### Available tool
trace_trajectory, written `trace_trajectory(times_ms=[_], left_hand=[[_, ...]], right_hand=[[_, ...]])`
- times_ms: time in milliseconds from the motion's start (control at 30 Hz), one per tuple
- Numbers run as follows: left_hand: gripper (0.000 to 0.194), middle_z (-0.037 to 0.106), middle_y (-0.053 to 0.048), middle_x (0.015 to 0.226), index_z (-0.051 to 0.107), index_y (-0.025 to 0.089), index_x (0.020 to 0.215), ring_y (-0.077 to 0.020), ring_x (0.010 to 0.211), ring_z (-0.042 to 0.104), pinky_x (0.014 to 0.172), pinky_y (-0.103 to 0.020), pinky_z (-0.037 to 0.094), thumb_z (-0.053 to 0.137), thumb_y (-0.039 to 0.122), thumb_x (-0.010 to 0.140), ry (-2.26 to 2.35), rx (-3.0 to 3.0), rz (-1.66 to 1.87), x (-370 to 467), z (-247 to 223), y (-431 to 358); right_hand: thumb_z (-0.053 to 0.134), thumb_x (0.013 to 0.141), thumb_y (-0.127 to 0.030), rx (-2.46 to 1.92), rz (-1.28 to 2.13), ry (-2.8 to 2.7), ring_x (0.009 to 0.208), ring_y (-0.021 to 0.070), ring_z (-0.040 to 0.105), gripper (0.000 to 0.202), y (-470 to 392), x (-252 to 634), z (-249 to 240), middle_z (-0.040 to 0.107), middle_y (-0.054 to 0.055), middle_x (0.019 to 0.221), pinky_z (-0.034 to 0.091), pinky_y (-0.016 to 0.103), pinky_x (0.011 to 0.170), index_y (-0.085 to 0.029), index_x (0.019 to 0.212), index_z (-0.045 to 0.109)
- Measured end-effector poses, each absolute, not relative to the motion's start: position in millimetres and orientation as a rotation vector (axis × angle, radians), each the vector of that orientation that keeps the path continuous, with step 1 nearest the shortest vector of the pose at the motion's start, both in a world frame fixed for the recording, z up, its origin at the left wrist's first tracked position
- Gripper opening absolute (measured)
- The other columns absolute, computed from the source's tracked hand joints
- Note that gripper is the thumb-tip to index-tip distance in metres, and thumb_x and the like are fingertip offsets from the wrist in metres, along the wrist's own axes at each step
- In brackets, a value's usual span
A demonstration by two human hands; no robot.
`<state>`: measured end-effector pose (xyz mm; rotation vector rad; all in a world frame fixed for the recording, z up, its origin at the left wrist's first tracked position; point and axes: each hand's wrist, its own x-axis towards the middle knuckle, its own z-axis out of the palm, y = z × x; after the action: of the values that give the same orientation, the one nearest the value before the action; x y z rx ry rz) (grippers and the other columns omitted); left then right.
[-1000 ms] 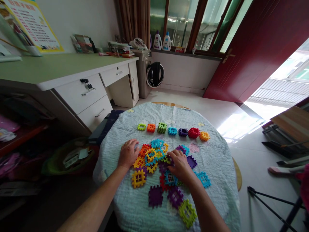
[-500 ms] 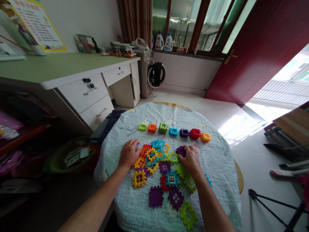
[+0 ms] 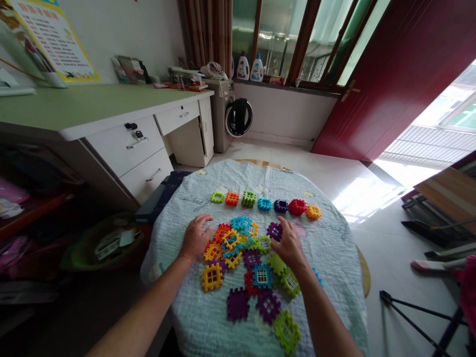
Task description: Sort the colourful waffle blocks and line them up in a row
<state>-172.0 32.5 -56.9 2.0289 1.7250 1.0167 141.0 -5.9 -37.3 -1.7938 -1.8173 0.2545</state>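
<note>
My right hand (image 3: 290,244) is beside a purple window-pattern building tile (image 3: 274,231), its thumb and forefinger spread apart around the tile's right side. My left hand (image 3: 195,239) hovers or rests at the left of the pile, fingers apart, with nothing seen in it. Between the hands lie loose interlocking tiles: orange tile (image 3: 222,231), blue tile (image 3: 241,222), yellow tile (image 3: 212,277) and green tile (image 3: 262,244) among them. Nearer to me are a plain purple tile (image 3: 238,304) and a green window tile (image 3: 287,331).
Beyond the pile, a row of small stacks and rings of tiles runs across the cloth, from a light green ring (image 3: 217,197) to a yellow stack (image 3: 314,212). A pale blue cloth (image 3: 323,307) covers the round table. A desk (image 3: 111,106) stands left, a red door (image 3: 372,84) right.
My right hand's fingers have come apart from the purple tile, which now shows more fully on the cloth. My left hand's thumb and fingers look slightly more spread. The view has shifted a little.
</note>
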Motion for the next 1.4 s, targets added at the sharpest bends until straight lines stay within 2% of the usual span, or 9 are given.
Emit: trace_trajectory(times_ms=[100,233,367,533,733,900,1000,1233,1400], left_hand=[[0.036,0.058,-0.009,0.132,0.061,0.021,0.115,-0.0246,0.126,0.051,0.111,-0.043,0.039,0.056,0.034,0.082,1.495,2.112,0.926,-158,-33,25],[0.06,0.052,-0.009,0.141,0.052,0.023,0.133,-0.0261,0.132,0.045,0.114,-0.044,0.035,0.067,0.039,0.077,1.132,2.337,0.638,-123,-3,15],[0.075,0.055,-0.015,0.136,0.05,0.018,0.134,-0.0323,0.129,0.048,0.112,-0.049,0.035,0.076,0.043,0.069,1.064,2.468,0.424,-99,10,11],[0.054,0.064,-0.011,0.117,0.058,0.019,0.12,-0.0288,0.112,0.058,0.099,-0.041,0.046,0.072,0.039,0.072,1.107,2.532,0.177,-93,19,5],[0.043,0.066,-0.01,0.109,0.061,0.019,0.108,-0.0267,0.105,0.06,0.094,-0.036,0.048,0.07,0.035,0.069,1.201,2.456,0.155,-98,22,5],[0.047,0.065,-0.007,0.107,0.061,0.019,0.106,-0.0242,0.102,0.06,0.093,-0.032,0.047,0.072,0.03,0.062,1.263,2.391,0.267,-128,14,27],[0.048,0.064,-0.007,0.107,0.059,0.018,0.108,-0.0226,0.102,0.06,0.094,-0.031,0.046,0.07,0.024,0.062,1.426,2.364,0.392,-167,11,59],[0.048,0.065,-0.004,0.107,0.06,0.019,0.106,-0.0204,0.098,0.062,0.087,-0.027,0.047,0.072,0.026,0.059,1.797,2.254,0.169,-237,5,150],[0.05,0.066,-0.005,0.107,0.063,0.018,0.104,-0.0227,0.097,0.062,0.084,-0.027,0.047,0.072,0.023,0.055,1.827,2.252,0.064,-240,-7,185]], right_hand=[[0.057,0.068,-0.018,-1.595,0.385,-1.85,0.106,0.0251,0.055,0.076,-10,134,-31,0.057,0.01,0.114,0.044,0.044,0.098,-0.018,0.141,0.037],[0.056,0.067,-0.012,-1.486,0.538,-1.974,0.11,0.0256,0.055,0.084,-18,115,-23,0.057,0.01,0.115,0.044,0.045,0.1,-0.019,0.147,0.03],[0.055,0.064,-0.007,-1.405,0.633,-2.085,0.115,0.0274,0.053,0.09,-26,98,-16,0.056,0.013,0.122,0.042,0.048,0.103,-0.02,0.149,0.026],[0.058,0.064,-0.004,-1.318,0.679,-2.133,0.121,0.0283,0.051,0.097,-31,91,-15,0.053,0.014,0.131,0.041,0.049,0.105,-0.023,0.151,0.019],[0.057,0.067,-0.005,-1.286,0.649,-2.14,0.129,0.0284,0.047,0.093,-30,80,-22,0.049,0.014,0.138,0.04,0.049,0.109,-0.023,0.151,0.021],[0.058,0.078,-0.02,-1.321,0.57,-2.07,0.13,0.0266,0.047,0.079,-25,104,-11,0.047,0.014,0.139,0.04,0.047,0.109,-0.022,0.15,0.023],[0.056,0.083,-0.038,-1.541,0.352,-1.934,0.128,0.029,0.048,0.067,-19,163,-12,0.049,0.014,0.137,0.04,0.049,0.107,-0.021,0.144,0.035],[0.052,0.071,-0.058,-2.044,0.073,-1.644,0.104,0.0344,0.061,0.059,-20,303,-78,0.064,0.016,0.111,0.047,0.051,0.093,-0.017,0.114,0.062],[0.046,0.076,-0.061,-2.093,-0.05,-1.669,0.11,0.0337,0.058,0.058,-35,311,-109,0.063,0.016,0.116,0.043,0.049,0.099,-0.016,0.107,0.064]])
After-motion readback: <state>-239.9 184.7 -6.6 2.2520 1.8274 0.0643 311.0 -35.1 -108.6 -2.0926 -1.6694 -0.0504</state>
